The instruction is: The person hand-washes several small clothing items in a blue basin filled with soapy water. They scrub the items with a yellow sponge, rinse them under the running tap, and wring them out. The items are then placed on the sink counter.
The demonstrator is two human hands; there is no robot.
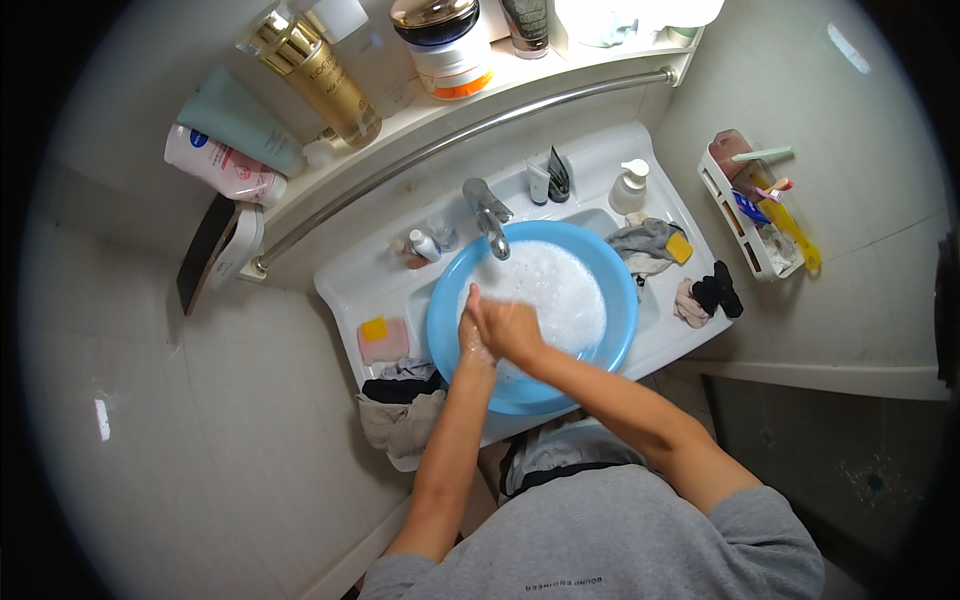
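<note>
A blue plastic basin (622, 300) with white suds on its water (559, 292) stands in the white sink. Over its left part my left hand (474, 330) and my right hand (510, 326) are pressed together, the right one across the left. Foam clings to the left hand and wrist. Whether anything lies between the palms is hidden, and the right hand is slightly blurred. The chrome faucet (491, 217) reaches over the basin's back rim, just beyond my hands. No water stream shows at its spout.
Left on the sink lie a yellow soap bar (373, 329) on a pink dish and bunched clothes (401, 420). At right are a pump bottle (628, 187), grey cloth (649, 238), another yellow bar (679, 247) and black fabric (716, 289). A metal rail (465, 139) runs behind.
</note>
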